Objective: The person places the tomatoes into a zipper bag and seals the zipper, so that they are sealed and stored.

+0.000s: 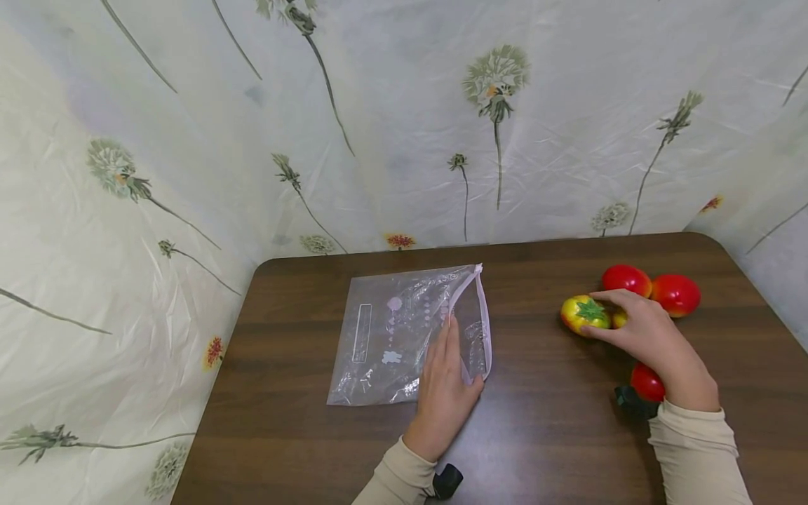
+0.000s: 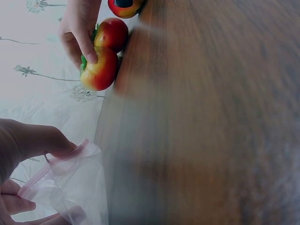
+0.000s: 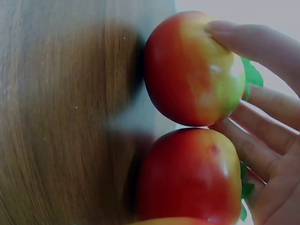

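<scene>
A clear zip bag (image 1: 372, 337) with a pink zip edge lies flat, its mouth parted toward the right. My left hand (image 1: 442, 393) rests on it near the mouth, fingers straight and thumb spread to the near end of the zip edge; in the left wrist view the thumb touches the pink rim (image 2: 70, 157). My right hand (image 1: 650, 333) pinches a glossy red-and-yellow tomato (image 1: 583, 313) with a green leafy top, between thumb and fingers. A second such tomato (image 3: 192, 176) sits close beside it, partly hidden by the hand in the head view.
Two red tomatoes (image 1: 677, 294) lie behind the right hand, and another red one (image 1: 647, 382) is beside the right wrist. All lie on a dark wooden table (image 1: 303, 449). A floral sheet (image 1: 404, 140) hangs behind the table's back edge.
</scene>
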A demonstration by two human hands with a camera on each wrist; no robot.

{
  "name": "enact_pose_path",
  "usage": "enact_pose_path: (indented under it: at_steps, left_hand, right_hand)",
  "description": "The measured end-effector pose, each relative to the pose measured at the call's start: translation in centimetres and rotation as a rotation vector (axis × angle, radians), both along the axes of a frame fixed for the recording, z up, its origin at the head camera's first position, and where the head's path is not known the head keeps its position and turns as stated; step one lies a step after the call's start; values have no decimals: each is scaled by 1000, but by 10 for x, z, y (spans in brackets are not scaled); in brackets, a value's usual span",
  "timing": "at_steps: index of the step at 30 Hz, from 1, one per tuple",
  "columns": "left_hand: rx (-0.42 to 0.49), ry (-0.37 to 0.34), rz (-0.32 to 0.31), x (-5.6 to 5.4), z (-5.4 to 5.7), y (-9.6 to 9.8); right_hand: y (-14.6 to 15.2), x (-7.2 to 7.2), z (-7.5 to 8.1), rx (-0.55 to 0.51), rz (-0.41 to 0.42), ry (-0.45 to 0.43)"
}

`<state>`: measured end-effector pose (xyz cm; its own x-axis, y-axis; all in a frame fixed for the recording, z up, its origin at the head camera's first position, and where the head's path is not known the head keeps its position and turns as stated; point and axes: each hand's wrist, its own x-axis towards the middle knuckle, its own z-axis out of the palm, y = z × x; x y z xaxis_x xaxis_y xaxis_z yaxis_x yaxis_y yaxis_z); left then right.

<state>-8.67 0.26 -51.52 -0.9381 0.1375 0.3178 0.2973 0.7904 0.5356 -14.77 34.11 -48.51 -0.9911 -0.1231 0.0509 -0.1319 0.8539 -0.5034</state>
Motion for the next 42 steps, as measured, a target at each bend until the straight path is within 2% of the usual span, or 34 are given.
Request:
enact_pose_path:
  at_steps: [36,42]
  left_hand:
    - [10,-19,-8,1,2,0]
    - [6,-12,-8,1,2,-1]
  right_hand:
    - [-14,1,5,-23,31,135]
    - [-17,1,5,-24,36,132]
